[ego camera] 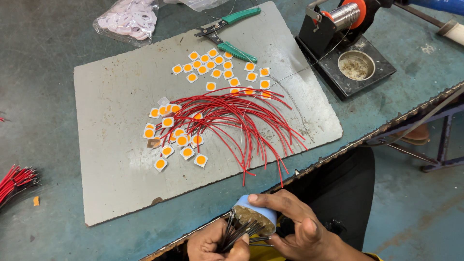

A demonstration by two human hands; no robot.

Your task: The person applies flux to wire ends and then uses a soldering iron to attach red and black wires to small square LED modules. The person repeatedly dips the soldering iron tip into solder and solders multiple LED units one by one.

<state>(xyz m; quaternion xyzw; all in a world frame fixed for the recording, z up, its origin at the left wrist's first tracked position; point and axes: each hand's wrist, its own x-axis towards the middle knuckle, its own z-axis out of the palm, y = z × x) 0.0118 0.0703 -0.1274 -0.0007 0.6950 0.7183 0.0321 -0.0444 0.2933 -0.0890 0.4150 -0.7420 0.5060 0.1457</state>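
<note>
A: How does the grip stand?

B: The left hand is clenched around a bundle of black wires, their ends pressed into a small round blue tin of brownish paste. The right hand grasps that tin by its rim, tilted toward the wires. All of it sits at the near edge, just off the table, over the person's lap.

A: Why hold it that way?

B: It looks as if tilting the tin brings the paste to all the wire tips at once, and gathering the wires in a fist keeps the ends level.

A: What lies around?

B: On the table is a grey board. A fan of red wires lies across it, over a scatter of small square white chips with orange centres. Green-handled pliers rest at the far edge, and a plastic bag of pale rings far left. Far right stands a black stand with a solder spool and a round cup. More red wires poke in at the left edge.

A: Anything in the way?

B: The red wires overhang the near table edge close to the hands, and a thin solder strand crosses the board.
</note>
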